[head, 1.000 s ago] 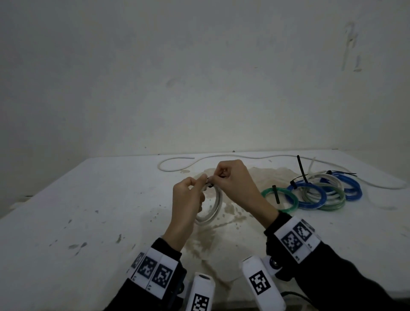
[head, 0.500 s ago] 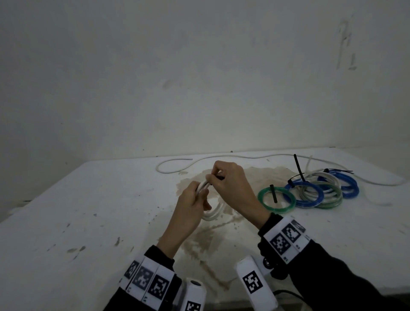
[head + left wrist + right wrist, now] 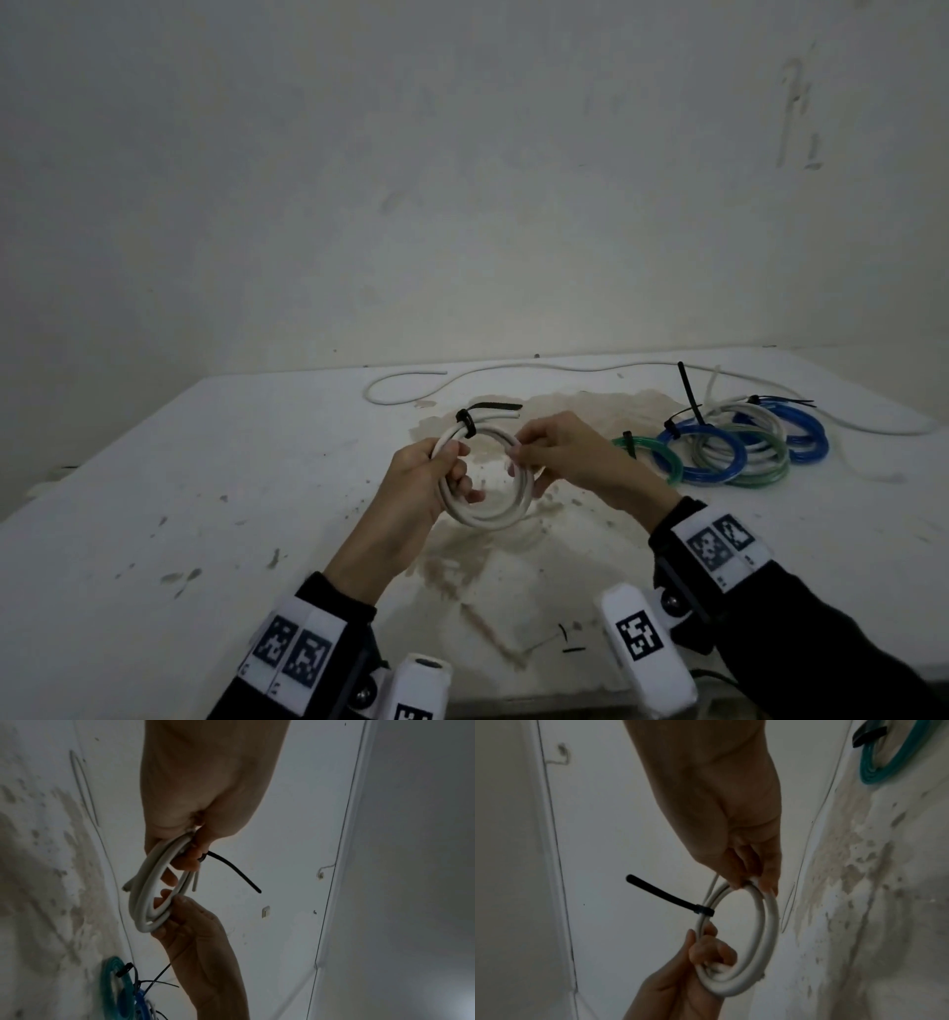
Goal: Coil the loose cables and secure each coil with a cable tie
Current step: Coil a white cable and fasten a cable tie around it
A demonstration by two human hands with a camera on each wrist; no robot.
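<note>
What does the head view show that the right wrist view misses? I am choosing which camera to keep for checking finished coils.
Only the head view shows the blue coils, the grey coil among them, and the loose white cable along the table's far edge. Only the right wrist view shows the black cable tie's head cinched on the strands close up. Both show the left hand and right hand gripping the white coil, and the green coil.
</note>
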